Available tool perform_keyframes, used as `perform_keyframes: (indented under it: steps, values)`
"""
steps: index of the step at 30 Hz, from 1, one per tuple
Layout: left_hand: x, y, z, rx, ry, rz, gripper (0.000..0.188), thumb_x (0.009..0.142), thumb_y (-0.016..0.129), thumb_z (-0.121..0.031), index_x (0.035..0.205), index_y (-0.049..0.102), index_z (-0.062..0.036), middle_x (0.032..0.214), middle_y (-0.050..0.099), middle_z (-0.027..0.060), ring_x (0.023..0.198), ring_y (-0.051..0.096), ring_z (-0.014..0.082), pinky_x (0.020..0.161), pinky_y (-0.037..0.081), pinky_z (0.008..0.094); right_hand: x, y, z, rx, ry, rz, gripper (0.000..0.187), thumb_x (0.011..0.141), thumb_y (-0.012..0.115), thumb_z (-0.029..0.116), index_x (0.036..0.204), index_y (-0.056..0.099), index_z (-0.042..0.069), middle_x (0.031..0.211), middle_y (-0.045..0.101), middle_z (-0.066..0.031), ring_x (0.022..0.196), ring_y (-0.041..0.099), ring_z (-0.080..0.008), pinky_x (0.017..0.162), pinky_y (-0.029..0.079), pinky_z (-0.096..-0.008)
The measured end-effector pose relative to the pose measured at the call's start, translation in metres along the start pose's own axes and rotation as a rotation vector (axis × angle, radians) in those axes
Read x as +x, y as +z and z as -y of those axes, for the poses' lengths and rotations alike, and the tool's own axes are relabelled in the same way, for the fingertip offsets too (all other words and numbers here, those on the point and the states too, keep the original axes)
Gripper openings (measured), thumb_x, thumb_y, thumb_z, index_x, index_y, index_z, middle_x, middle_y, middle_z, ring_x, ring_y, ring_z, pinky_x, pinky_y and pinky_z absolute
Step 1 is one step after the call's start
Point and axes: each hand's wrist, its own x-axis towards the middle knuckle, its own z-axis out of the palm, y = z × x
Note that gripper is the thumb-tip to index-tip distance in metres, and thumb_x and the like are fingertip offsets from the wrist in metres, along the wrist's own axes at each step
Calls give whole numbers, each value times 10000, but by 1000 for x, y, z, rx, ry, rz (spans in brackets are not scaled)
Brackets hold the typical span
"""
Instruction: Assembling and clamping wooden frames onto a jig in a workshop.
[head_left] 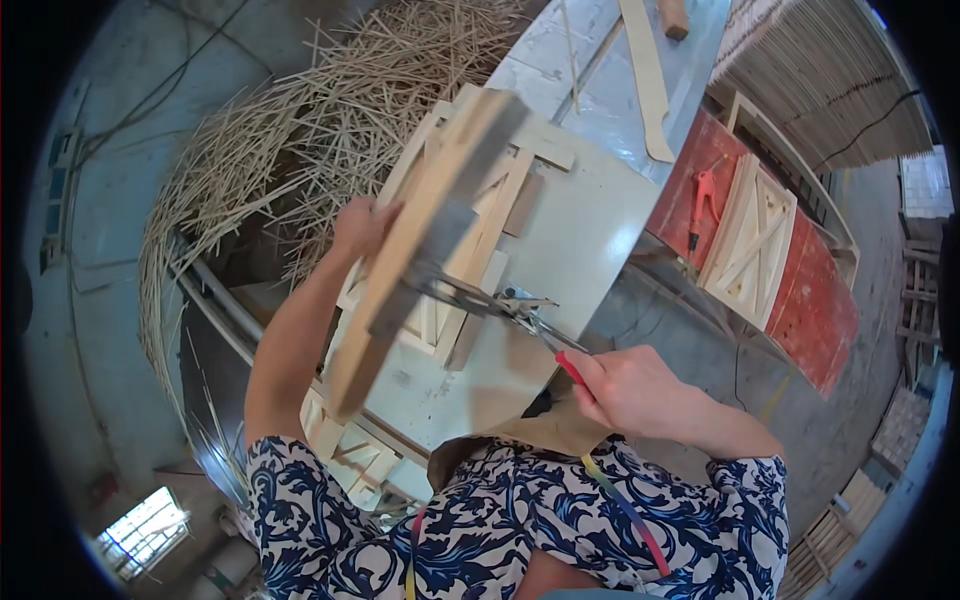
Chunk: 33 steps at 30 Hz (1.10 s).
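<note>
A thick wooden bar (425,240) is tilted above a white worktable (590,215), its upper end blurred. My left hand (362,228) is at the bar's left edge, fingers curled and fingertips hidden behind it; what they grip does not show. My right hand (640,390) is wrapped round the red handle (575,370) of a metal toggle clamp (522,305), whose arm runs to the bar. Under the bar lies a pale wooden frame (492,225) with diagonal slats, partly covered.
Thin wooden offcuts (340,110) are heaped beyond my left arm. A grey metal surface (610,110) adjoins the table's far side, with a shaped wooden strip (648,80) on it. To the right, a red table (815,320) holds a red air gun (704,195) and a braced wooden panel (752,235).
</note>
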Motion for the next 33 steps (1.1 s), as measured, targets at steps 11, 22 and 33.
perform_keyframes:
  steps: [11,22,33]
  values:
    - [14,10,-18,51,-39,81,767,894,700,-707,992,773,51,1046,752,297,986,731,436,894,558,482,-17,121,-52,-380,259,125,174,1000,544,161,1006,547,-13,666,692,-146,598,711,-363,530,542,-493]
    - [-220,-41,-62,-732,107,-608,575,1028,712,-364,1400,595,59,1316,701,228,1244,686,287,1074,522,375,-12,116,-50,-291,307,40,284,1084,501,283,1075,501,-1,778,703,-237,789,703,-472,692,545,-586]
    - [-626,210,-45,-1782,-1380,-700,772,1063,614,-547,1483,413,69,1301,605,282,1158,654,367,956,585,463,175,20,-275,-543,263,-348,482,1046,589,425,1154,689,-33,1151,690,-303,1115,648,-487,959,523,-566]
